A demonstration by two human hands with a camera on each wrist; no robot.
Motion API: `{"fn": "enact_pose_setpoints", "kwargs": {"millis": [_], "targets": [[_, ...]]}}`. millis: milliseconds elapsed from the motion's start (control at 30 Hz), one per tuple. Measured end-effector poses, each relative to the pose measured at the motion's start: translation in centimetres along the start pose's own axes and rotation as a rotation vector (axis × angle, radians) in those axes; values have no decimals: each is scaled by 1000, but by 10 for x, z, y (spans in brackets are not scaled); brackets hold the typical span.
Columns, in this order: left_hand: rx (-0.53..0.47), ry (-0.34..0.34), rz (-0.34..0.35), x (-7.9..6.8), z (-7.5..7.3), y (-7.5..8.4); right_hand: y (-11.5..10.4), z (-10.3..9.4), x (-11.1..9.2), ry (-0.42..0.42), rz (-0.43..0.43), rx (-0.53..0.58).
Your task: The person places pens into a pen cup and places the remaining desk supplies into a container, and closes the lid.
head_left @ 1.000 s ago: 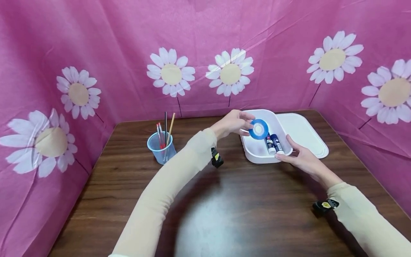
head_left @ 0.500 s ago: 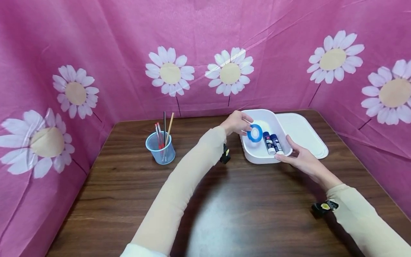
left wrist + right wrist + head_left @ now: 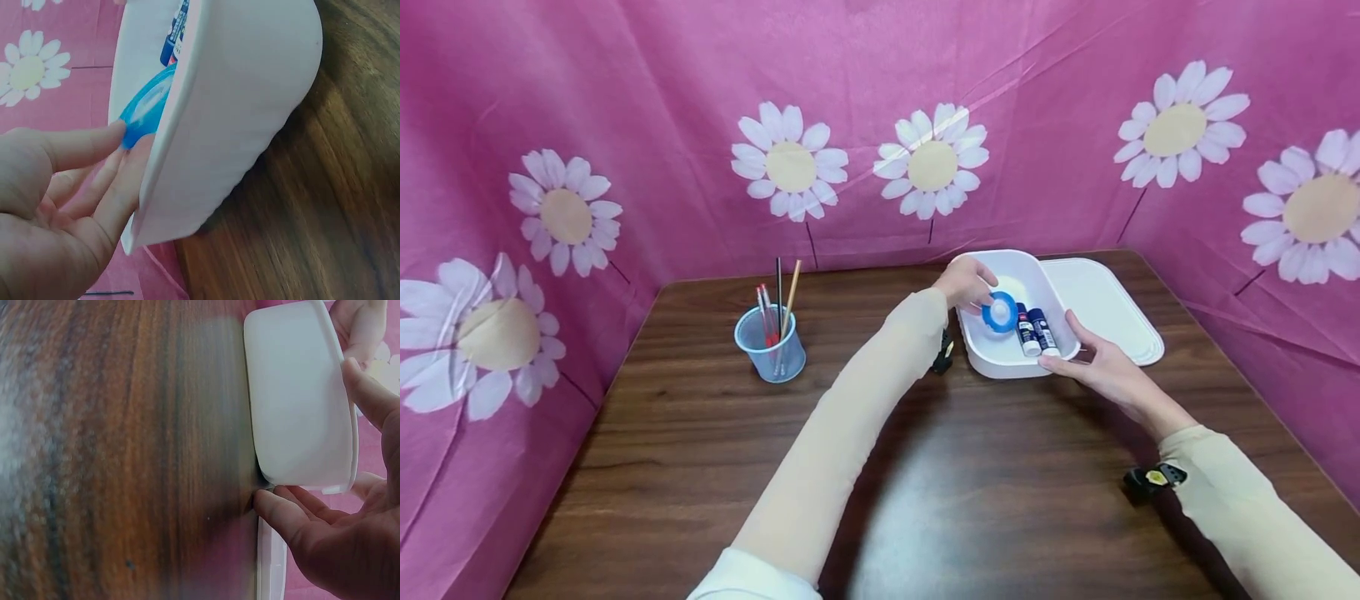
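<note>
My left hand (image 3: 967, 283) reaches over the left wall of a white plastic box (image 3: 1000, 369). Between thumb and fingers it pinches a blue tape roll (image 3: 990, 322) with a pale centre; the left wrist view shows the roll (image 3: 148, 103) partly below the rim. Beside the roll, two dark blue tubes with white ends (image 3: 1028, 336), which look like glue sticks, lie in the box. At the box's right front corner, my right hand (image 3: 1099, 369) holds on, its thumb at the rim and its fingers round the side, as the right wrist view shows.
A white lid (image 3: 1108, 308) lies flat behind and right of the box. To the left stands a light blue mesh pen cup (image 3: 778, 363) with red pens and pencils. The wooden table (image 3: 700, 467) ends at a pink flowered cloth (image 3: 685, 100) at the back and sides.
My left hand has lowered the tape roll into the box, closer to the two tubes. My right hand keeps its hold on the corner. The head view has shifted slightly.
</note>
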State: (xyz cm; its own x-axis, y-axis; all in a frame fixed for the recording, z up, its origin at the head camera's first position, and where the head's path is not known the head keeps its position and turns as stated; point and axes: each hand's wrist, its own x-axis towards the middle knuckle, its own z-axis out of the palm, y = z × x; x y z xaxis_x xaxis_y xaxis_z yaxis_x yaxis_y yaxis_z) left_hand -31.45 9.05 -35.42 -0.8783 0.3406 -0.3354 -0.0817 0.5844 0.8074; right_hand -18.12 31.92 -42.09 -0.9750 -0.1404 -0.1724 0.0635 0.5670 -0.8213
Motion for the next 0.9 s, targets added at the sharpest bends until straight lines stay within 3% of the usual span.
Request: {"fn": "enact_pose_setpoints", "kwargs": {"millis": [233,400,600,767,900], "targets": [[230,41,-7,12,5,0,-1,2,2,-4,1,3],[249,40,-16,16,6,-2,0,2,3,-2,-8,4],[177,27,-31,20,8,-4,3,0,2,-4,6,0],[65,16,-77,18,8,-3,4,0,2,-5,11,5],[-68,-18,-56,13,8,-4,4,-1,2,-6,13,16]]}}
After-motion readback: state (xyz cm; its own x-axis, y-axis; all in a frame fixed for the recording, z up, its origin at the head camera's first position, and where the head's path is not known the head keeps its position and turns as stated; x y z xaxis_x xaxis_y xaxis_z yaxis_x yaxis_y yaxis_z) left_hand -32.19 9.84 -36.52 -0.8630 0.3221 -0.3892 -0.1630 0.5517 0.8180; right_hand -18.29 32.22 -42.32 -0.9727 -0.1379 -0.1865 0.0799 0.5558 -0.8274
